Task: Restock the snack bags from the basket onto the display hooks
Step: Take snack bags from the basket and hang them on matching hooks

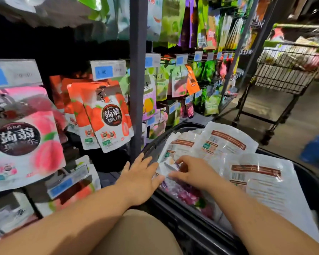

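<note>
One basket [190, 221]: left hand [138, 179] fingers [147, 162] flat, right hand [193, 172] pinching snack bag [168, 165]; wire cart [284, 70] in aisle.

Snack bags [226, 142] lie in the basket [155, 142], right of hanging pouches [107, 115].

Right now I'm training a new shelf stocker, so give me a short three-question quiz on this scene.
1. True or false: the snack bags in the black basket lie with their barcodes showing.
2. Of the left hand and right hand, which pinches a bag's edge? A) left B) right C) both
3. Fill in: the blue price tag above the orange-red jelly bags reads ____.
Key: 1 true; 2 B; 3 4.90.
</note>
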The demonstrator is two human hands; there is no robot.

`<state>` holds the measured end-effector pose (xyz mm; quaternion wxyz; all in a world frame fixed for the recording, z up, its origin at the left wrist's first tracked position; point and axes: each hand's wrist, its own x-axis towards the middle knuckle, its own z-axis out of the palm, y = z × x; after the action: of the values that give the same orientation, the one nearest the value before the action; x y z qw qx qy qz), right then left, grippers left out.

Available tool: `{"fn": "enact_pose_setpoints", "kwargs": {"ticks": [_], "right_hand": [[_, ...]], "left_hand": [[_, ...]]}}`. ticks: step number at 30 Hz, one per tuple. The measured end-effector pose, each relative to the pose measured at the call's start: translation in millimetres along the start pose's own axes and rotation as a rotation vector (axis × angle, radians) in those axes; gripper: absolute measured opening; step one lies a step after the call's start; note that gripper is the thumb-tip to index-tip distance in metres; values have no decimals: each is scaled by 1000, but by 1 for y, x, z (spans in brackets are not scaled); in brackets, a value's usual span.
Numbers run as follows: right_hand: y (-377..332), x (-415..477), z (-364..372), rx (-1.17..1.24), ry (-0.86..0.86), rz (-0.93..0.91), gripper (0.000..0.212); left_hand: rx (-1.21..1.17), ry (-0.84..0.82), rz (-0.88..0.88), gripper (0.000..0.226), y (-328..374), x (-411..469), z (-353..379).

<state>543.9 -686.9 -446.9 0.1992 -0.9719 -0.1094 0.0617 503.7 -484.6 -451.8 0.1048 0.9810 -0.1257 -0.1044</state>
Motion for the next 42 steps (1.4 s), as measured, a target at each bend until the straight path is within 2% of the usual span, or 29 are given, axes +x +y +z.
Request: {"fn": "enact_pose_setpoints", "kwargs": {"ticks": [3,7,9,12,16,22,24,25,27,29,31,34,37,39,42], "right_hand": [[-4,3,7,-13,24,15,61],[-6,6,9,-98,157,-10,31],[-7,6,10,-92,200,-18,26],[-6,6,10,108,271,10,38],[-7,1,-7,444,419,37,36],[-16,-11,-23,648,512,23,28],[-18,-14,-24,700,522,-13,28],[-19,-16,-24,734,523,-43,28],[-22,-20,-27,819,493,-115,22],[-24,-25,-31,915,449,-175,16],[-24,-28,-36,976,424,-236,14],[-24,-30,-41,1001,393,-297,15],[-26,-33,-42,1010,386,-313,13],[-26,-33,-41,981,385,-293,16],[-24,-32,-41,937,394,-291,26]], "left_hand": [[8,6,-6,61,-1,-1,-1],[-14,-10,-9,61,-1,-3,-2],[-28,-11,-16,61,-1,-2,-2],[-56,-1,-20,64,-1,-2,-1],[-105,6,0,67,-3,-2,1],[-278,194,-30,56,3,0,-7],[-419,269,-61,42,7,2,-13],[-585,292,-85,42,9,2,-16],[-949,242,-181,51,14,5,-23],[-1304,141,-294,73,17,5,-31],[-1543,9,-336,88,18,0,-41],[-1651,-190,-352,92,18,-9,-57],[-1651,-355,-341,84,19,-12,-69],[-1644,-384,-315,67,22,-15,-72],[-1631,-322,-296,45,26,-16,-73]]}}
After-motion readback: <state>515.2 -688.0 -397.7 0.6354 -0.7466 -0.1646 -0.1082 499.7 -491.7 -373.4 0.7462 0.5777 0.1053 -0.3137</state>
